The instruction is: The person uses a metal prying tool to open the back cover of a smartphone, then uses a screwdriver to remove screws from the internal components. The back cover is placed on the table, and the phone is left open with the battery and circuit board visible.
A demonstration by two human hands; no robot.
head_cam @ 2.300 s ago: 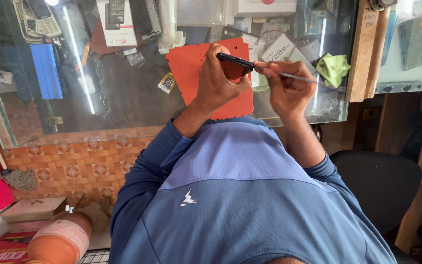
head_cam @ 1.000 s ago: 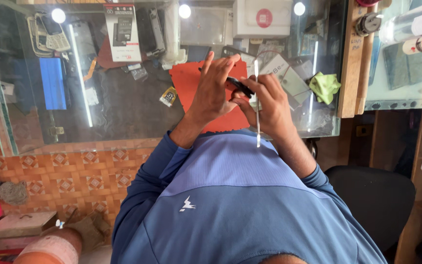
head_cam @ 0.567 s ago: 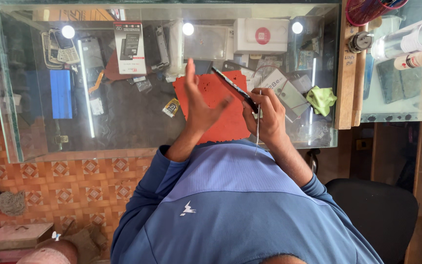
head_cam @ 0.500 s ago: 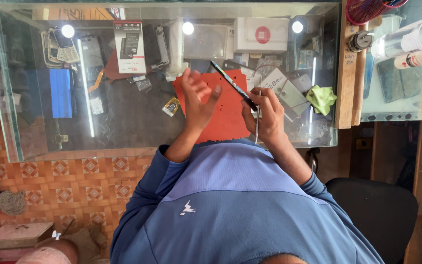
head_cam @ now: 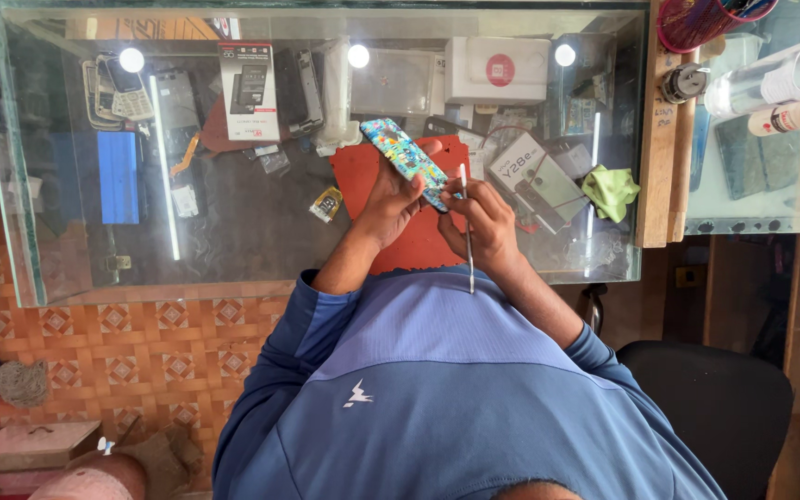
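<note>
Hands closed: left hand [head_cam: 389,199] around glossy patterned phone [head_cam: 406,159], right hand [head_cam: 481,220] on thin metal tool [head_cam: 468,236].

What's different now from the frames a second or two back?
The phone has been turned over: its colourful patterned back now faces up, gripped in the left hand. The right hand has swung the thin metal tool from lying crosswise to pointing back toward the body. The red mat stayed put.

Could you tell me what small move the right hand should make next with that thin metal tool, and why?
Probably slide the tool tip along the phone edge. The right hand holds it upright at the phone's lower end while the left hand steadies the phone above the red mat.
</note>
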